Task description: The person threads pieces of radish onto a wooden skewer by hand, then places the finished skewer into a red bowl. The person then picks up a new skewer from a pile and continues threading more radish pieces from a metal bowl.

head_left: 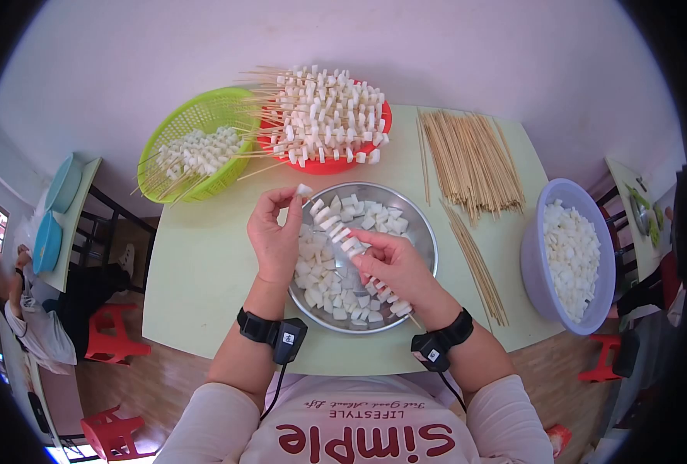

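Note:
My right hand [396,267] is wrapped around the middle of a bamboo skewer threaded with a row of white food chunks [332,224]. The skewer slants over the steel basin, its bare end coming out below my right hand. At the upper tip my left hand [275,238] pinches a single white chunk [304,190] between thumb and fingertips, right at the skewer's point. Under both hands, the round steel basin [430,232] holds many loose white chunks [320,271].
A green basket [158,147] and a red basin [387,120] with filled skewers stand at the back. Bare skewers [471,162] lie at the right, with a thinner bundle [479,267] nearer. A lavender tub [530,259] holds more chunks. A person [38,317] sits far left.

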`<act>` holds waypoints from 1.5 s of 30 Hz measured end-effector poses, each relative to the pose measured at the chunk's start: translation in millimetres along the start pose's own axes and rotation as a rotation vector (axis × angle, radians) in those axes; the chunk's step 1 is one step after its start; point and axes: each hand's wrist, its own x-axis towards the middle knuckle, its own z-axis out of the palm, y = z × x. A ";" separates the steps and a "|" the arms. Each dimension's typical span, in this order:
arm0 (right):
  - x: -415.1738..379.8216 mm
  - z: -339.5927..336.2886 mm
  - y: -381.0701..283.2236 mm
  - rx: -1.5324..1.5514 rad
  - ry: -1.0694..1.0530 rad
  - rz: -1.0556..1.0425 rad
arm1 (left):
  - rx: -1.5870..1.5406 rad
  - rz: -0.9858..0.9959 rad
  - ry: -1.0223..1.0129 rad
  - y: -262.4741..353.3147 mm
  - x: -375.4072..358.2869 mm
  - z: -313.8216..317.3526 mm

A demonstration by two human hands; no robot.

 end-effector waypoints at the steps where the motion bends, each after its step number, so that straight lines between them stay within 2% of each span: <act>1: -0.2 0.0 0.2 -0.004 0.006 -0.003 | -0.001 0.005 -0.001 -0.3 -0.2 0.3; 10: 0.4 -1.3 -0.3 0.009 0.019 0.003 | 0.087 0.017 -0.068 8.7 -1.8 1.5; 19: -0.7 0.4 -1.6 -0.068 0.040 -0.019 | 0.119 0.062 -0.048 8.0 -0.6 2.3; 29: -0.4 -0.3 -4.0 -0.088 0.056 -0.018 | 0.166 0.011 -0.142 15.2 0.2 -0.4; 32: -0.4 -1.2 -6.3 -0.115 0.062 -0.004 | 0.164 0.053 -0.087 18.1 0.4 2.3; 34: 0.5 -0.9 -5.2 0.081 0.178 -0.195 | 0.037 0.119 0.111 19.1 3.2 8.2; 35: 2.0 -1.7 -4.1 0.080 0.180 -0.207 | 0.033 0.130 0.108 22.7 3.1 5.9; 37: 4.6 -4.7 -4.5 0.243 0.283 -0.308 | 0.258 0.016 -0.232 33.1 -0.2 -0.3; 38: 3.9 -5.7 -7.7 0.292 0.292 -0.329 | 0.244 -0.011 -0.375 39.6 -3.4 2.4; 39: 3.9 -7.4 -9.7 0.298 0.300 -0.339 | 0.245 -0.001 -0.385 52.1 -5.5 5.8; 41: 4.9 -11.1 -10.7 0.416 0.336 -0.389 | 0.238 -0.314 -0.826 77.6 -12.4 12.5; 45: 6.9 -18.9 -9.5 0.447 0.392 -0.430 | 0.082 -0.354 -0.936 57.5 -30.4 18.7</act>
